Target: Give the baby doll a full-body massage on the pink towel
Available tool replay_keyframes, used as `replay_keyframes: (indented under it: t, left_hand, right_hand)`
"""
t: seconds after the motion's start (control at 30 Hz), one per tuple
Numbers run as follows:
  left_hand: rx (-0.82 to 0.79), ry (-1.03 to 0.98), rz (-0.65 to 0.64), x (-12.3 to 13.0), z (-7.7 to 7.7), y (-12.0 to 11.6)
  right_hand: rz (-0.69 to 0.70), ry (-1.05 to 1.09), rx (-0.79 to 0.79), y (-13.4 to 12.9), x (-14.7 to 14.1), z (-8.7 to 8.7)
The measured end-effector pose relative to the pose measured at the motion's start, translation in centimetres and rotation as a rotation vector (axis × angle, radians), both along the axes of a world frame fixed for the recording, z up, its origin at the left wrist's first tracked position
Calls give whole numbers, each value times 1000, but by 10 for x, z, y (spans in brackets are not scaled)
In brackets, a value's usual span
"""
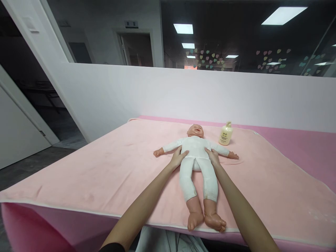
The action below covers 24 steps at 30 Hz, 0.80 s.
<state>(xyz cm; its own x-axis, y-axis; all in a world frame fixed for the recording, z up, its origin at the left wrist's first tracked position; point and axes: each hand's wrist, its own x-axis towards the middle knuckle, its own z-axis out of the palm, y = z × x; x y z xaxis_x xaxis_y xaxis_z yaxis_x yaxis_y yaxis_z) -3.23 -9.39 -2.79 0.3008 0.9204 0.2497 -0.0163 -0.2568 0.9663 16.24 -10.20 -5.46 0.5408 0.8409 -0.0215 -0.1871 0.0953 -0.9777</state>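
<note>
A baby doll (195,150) with a white cloth body lies on its back, head at the far side and bare feet toward me. Its arms stretch out sideways. My left hand (177,158) grips the doll's waist on the left, thumb on the belly and the other fingers round the side, partly hidden. On the opposite side my right hand (213,156) holds the waist the same way, its fingers tucked out of sight. Beyond the doll's right-hand arm in view stands a pale yellow pump bottle (225,134), touched by neither hand.
A pink towel (110,168) with white edging covers the pink padded table (301,143). Behind it rises a low white wall (105,87) topped by dark glass with heart stickers. A white door (18,126) is at the far left.
</note>
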Motion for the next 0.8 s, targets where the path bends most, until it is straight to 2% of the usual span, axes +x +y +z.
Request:
replay_keyframes:
  t: [0.27, 0.4, 0.47, 0.57, 0.73, 0.8]
  left_hand:
    - [-19, -2, -32, -1, 5, -4]
    - [-70, -84, -43, -1, 7, -3]
    - [-144, -154, -66, -1, 8, -2]
    - [-246, -216, -68, -1, 11, -2]
    - [-291, -68, 37, -4, 8, 0]
    - [-318, 20, 47, -7, 5, 3]
  right_hand:
    - [4, -32, -15, -9, -4, 8]
    - [27, -14, -43, -10, -6, 14]
    - [-24, -136, -111, -12, -5, 19]
    - [-102, -484, -213, -17, -1, 28]
    - [46, -914, -407, -26, 10, 43]
    - [20, -1015, -459, -21, 12, 54]
